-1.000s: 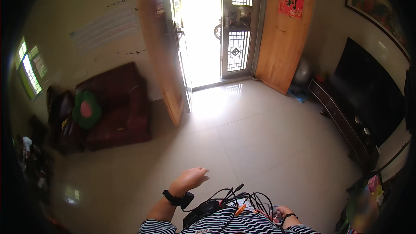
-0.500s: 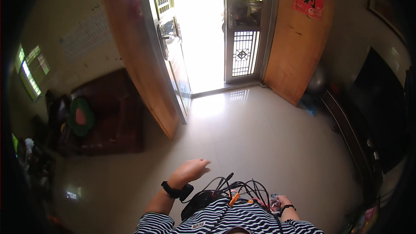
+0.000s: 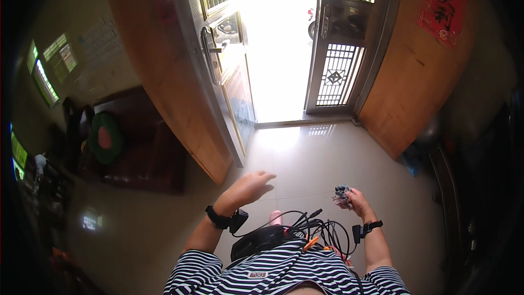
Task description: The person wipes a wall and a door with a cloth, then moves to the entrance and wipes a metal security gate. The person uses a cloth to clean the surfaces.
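Observation:
My left hand point(image 3: 249, 187) is held out in front of me above the floor, fingers stretched and nothing in them. In my right hand point(image 3: 357, 201) is a crumpled cloth point(image 3: 343, 196), grey-blue and pinkish, gripped between thumb and fingers; part of it is covered by the hand. Both wrists wear black straps with small black boxes. Black cables point(image 3: 333, 235) and a black pouch point(image 3: 256, 243) hang at my waist, with orange clips among them. The tip of a pink shoe point(image 3: 276, 218) shows beneath the cables.
Ahead, a double doorway stands open to bright light, with a metal door leaf point(image 3: 221, 49) on the left and another point(image 3: 338, 65) on the right. Wooden door panels point(image 3: 420, 65) flank it. A dark red sofa point(image 3: 143, 153) with a green cushion point(image 3: 105, 137) is at left; a dark cabinet point(image 3: 447, 186) at right.
The doorway is nearer. My right hand has come up and forward from beside my waist with the cloth. My left hand has moved slightly forward.

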`<act>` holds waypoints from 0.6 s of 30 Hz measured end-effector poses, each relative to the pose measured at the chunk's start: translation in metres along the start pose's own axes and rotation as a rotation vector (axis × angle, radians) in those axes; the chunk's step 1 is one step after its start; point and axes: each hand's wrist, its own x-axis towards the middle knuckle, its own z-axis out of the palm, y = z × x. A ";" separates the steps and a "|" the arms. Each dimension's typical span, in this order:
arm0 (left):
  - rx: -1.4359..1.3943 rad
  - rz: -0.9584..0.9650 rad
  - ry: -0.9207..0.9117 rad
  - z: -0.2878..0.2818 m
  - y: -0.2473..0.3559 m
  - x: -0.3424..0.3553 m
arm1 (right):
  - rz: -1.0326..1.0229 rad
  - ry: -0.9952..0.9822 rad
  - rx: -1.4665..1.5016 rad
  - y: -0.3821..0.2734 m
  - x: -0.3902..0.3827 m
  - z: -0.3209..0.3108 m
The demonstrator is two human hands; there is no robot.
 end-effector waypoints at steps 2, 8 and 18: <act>-0.031 0.015 0.125 -0.023 -0.026 0.031 | -0.042 -0.088 -0.025 -0.049 0.027 0.017; -0.097 -0.081 0.528 -0.089 -0.098 0.133 | -0.110 -0.233 -0.044 -0.157 0.110 0.059; -0.065 -0.346 1.223 -0.201 -0.186 0.229 | -0.107 -0.467 -0.111 -0.299 0.296 0.085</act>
